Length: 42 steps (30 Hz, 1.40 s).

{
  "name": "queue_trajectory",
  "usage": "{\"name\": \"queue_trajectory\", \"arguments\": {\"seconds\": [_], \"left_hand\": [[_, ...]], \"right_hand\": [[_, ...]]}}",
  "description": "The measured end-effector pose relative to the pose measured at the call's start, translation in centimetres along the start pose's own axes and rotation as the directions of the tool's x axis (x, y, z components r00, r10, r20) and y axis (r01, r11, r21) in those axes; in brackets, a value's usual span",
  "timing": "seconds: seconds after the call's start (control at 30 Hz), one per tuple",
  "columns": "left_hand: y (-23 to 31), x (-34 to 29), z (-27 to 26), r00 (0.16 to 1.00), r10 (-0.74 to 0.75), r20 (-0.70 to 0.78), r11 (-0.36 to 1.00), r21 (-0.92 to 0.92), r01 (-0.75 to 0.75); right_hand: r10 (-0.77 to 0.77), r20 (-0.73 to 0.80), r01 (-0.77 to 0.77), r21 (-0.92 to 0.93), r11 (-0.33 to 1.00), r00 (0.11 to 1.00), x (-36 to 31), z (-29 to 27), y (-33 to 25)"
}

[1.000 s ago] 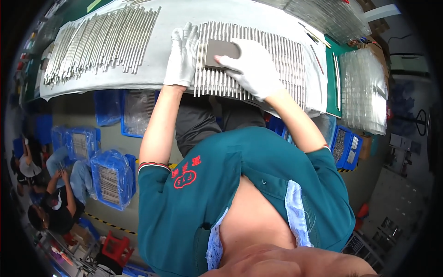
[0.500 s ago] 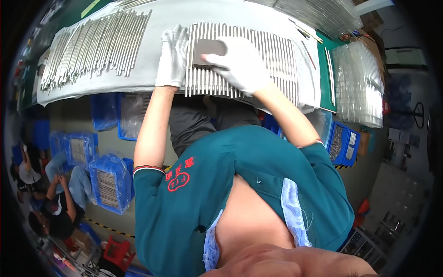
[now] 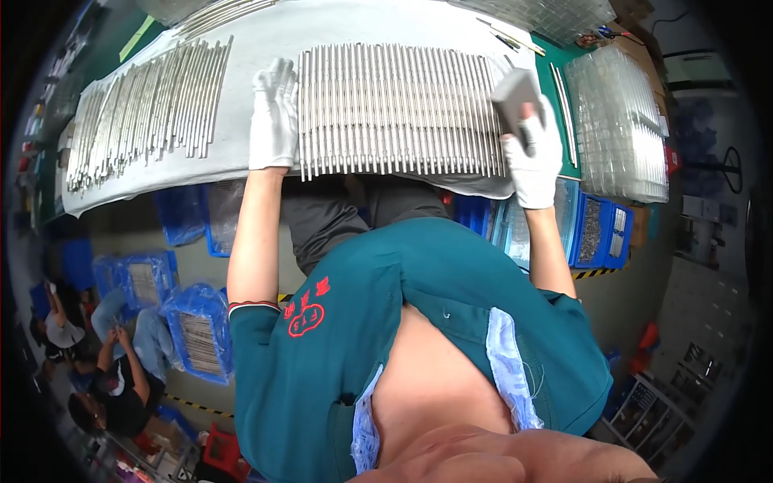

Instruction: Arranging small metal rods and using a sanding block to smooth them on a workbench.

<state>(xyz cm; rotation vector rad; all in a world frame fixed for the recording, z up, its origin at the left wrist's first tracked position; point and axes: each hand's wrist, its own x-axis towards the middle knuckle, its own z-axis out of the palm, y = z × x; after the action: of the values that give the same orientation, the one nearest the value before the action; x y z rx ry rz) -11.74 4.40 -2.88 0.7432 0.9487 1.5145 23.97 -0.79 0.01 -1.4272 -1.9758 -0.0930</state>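
Observation:
A row of slim metal rods (image 3: 398, 109) lies side by side on the white cloth (image 3: 258, 44) in front of me. My left hand (image 3: 274, 125), in a white glove, lies along the row's left end with its fingers stretched out; it holds nothing. At the right end, my gloved right hand (image 3: 536, 165) grips a flat grey-brown rectangular block (image 3: 514, 95), which is tilted up on edge beside the last rods. Whether the block touches them I cannot tell.
More rods (image 3: 149, 109) lie in a looser batch at the left. Stacked clear plastic trays (image 3: 616, 125) stand at the right, with a few thin tools (image 3: 507, 39) behind the row. Blue crates (image 3: 600, 229) sit below the table; people (image 3: 125, 370) sit at lower left.
My right hand has carried the block from the left part of the row to beyond its right end and tipped it up. My left hand has shifted slightly left.

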Motion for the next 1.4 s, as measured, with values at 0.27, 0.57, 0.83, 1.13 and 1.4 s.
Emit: {"name": "queue_trajectory", "arguments": {"seconds": [0.27, 0.57, 0.83, 1.13, 1.4], "left_hand": [[0.3, 6.3, 2.5, 0.608, 0.198, 0.769, -0.251, 0.640, -0.726], [-2.0, 7.5, 2.6, 0.499, 0.112, 0.859, -0.411, 0.497, -0.764], [0.0, 7.9, -0.9, 0.605, 0.138, 0.784, -0.458, 0.593, -0.663], [-4.8, 6.1, 9.1, 0.490, 0.117, 0.864, -0.258, 0.503, -0.825], [-4.2, 6.9, 6.5, 0.557, -0.061, 0.828, -0.317, 0.513, -0.798]], "right_hand": [[0.234, -0.298, -0.241, 0.013, 0.970, 0.925, -2.4, 2.8, 4.6], [0.356, -0.249, -0.348, 0.079, 0.934, 0.901, -2.3, 2.8, 4.1], [0.372, -0.253, -0.359, 0.095, 0.928, 0.893, -1.6, 2.6, 3.7], [0.322, -0.262, -0.331, 0.011, 0.944, 0.910, -1.5, 2.7, 3.5], [0.274, -0.280, -0.290, -0.015, 0.957, 0.920, -1.8, 2.5, 3.9]]}}
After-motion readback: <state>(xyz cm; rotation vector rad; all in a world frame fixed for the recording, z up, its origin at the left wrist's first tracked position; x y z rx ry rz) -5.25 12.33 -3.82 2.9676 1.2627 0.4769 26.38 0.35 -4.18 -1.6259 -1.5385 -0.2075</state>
